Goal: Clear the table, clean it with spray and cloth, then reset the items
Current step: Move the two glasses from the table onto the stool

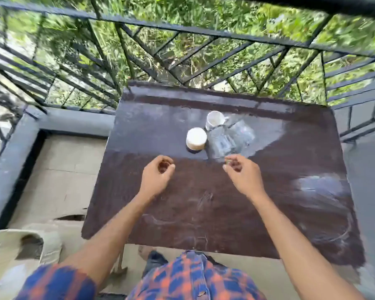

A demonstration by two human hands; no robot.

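A dark brown table [204, 208] stands against a black balcony railing. Near its far middle sit a white paper cup [196, 139], a white mug [215, 120] tipped toward me, and two clear glasses [230, 139] that are blurred. My left hand [157, 174] hovers over the table just below the paper cup, fingers curled loosely with nothing in them. My right hand [243, 172] hovers just below the glasses, fingers also curled and holding nothing. Neither hand touches an item. No spray bottle or cloth is in view.
A black metal railing [182, 61] runs behind and to both sides of the table, with greenery beyond. A cream plastic chair [20, 247] stands at the lower left on the tiled floor. Pale smears [318, 191] mark the table's right side.
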